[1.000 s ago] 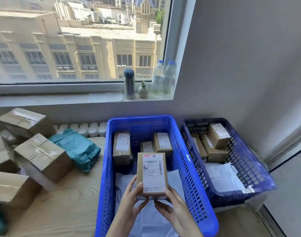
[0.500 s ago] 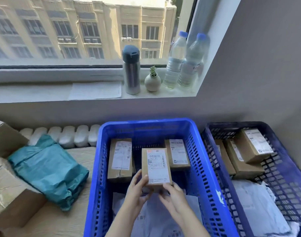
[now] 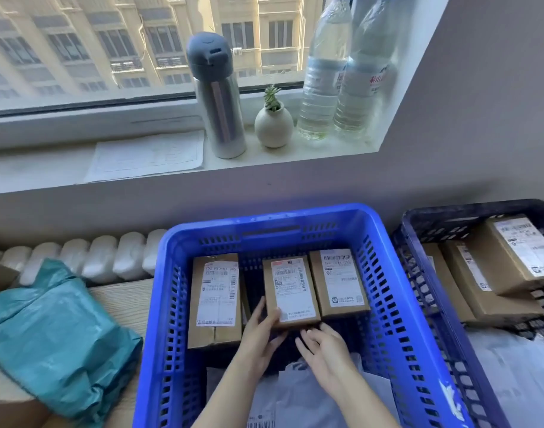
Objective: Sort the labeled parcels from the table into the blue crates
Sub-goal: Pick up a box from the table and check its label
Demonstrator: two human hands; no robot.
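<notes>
With left hand clamped on one corner of the parcel, steadied it label-up for reading in a gap of the blue crate; with loose-fingered right hand, perhaps braced its edge.

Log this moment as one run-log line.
left hand: holds middle box at near left corner | right hand: at its near edge | box: in bright blue crate, between left box and right box

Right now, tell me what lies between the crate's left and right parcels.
A third labeled parcel, held by the left hand; the head view shows it.
</notes>
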